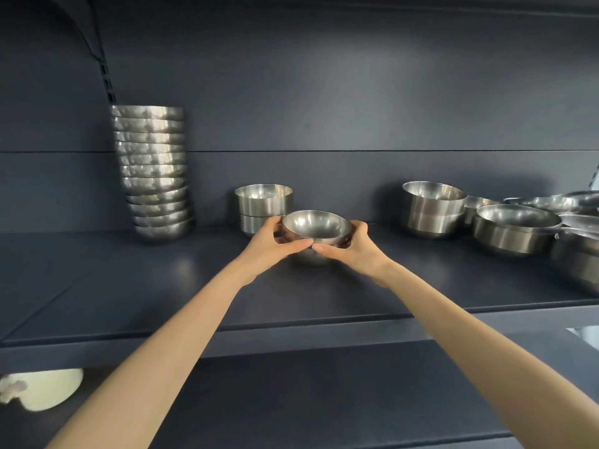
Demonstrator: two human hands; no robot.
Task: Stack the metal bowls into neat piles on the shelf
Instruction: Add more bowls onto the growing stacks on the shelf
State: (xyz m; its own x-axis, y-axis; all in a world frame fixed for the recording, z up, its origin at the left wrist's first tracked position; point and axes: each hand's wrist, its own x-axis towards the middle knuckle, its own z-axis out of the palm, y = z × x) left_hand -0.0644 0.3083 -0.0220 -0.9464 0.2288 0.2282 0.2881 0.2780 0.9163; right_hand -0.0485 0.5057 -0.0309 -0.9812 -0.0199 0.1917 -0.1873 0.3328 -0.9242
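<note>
Both hands grasp a small stack of round metal bowls (316, 233) at the middle of the dark shelf (162, 286), the left hand (269, 243) and right hand (351, 244) cupping opposite sides, thumbs meeting at the near face. The stack stands upright, mouth up. At far left rises a tall pile of bowls (155, 173); just behind the left hand sit two straight-sided bowls (263, 205); more bowls (432, 207) crowd the right
</note>
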